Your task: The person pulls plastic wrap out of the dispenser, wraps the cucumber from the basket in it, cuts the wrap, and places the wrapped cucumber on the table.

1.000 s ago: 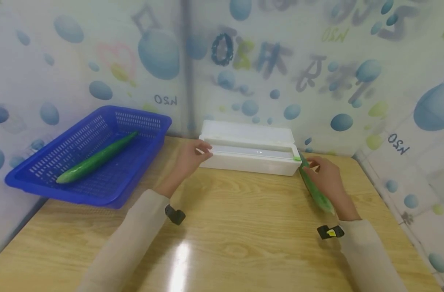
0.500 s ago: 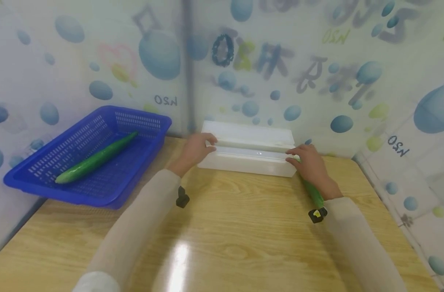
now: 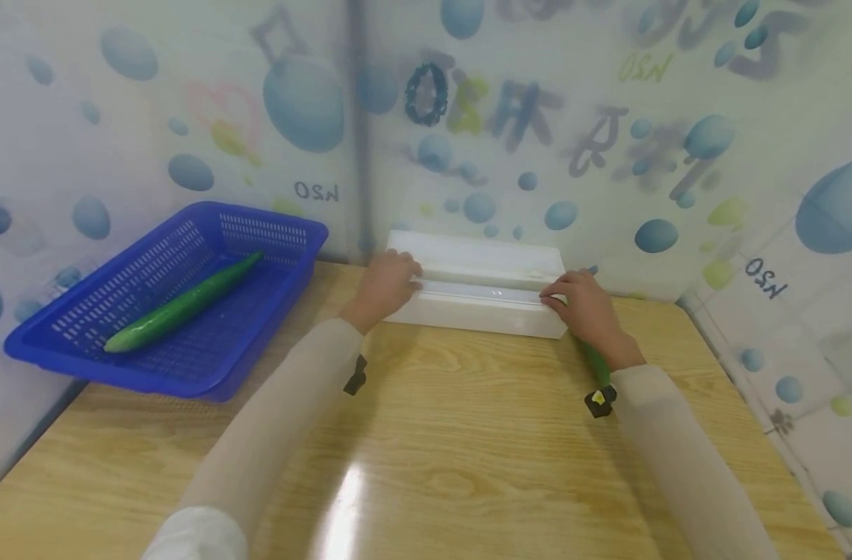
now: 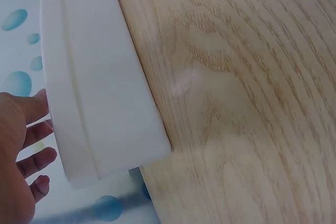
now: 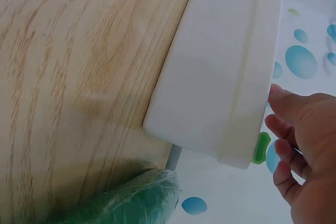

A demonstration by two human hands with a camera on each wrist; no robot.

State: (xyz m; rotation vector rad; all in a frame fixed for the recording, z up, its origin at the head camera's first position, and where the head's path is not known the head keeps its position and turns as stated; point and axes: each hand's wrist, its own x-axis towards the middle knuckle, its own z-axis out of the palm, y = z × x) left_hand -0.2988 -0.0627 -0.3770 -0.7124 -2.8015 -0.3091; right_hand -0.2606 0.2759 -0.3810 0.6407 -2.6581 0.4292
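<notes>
A long white cling film box stands at the back of the table, its lid raised against the wall. At its left end is my left hand, fingertips by the open top. My right hand is at the right end, thumb and index finger close together by the slot. Whether either hand pinches clear film cannot be made out. In the left wrist view, the fingers are bent behind the box rim. A green cutter tab shows beside my right fingers. Under that hand lies a film-wrapped cucumber, partly hidden.
To the left stands a blue plastic basket with slotted sides. One cucumber lies in it. The wood-grain table reaches the patterned wall at the back and right.
My right hand has moved from the cucumber leftward onto the box's right end. My left hand has shifted slightly right along the box's left end. The basket has stayed put.
</notes>
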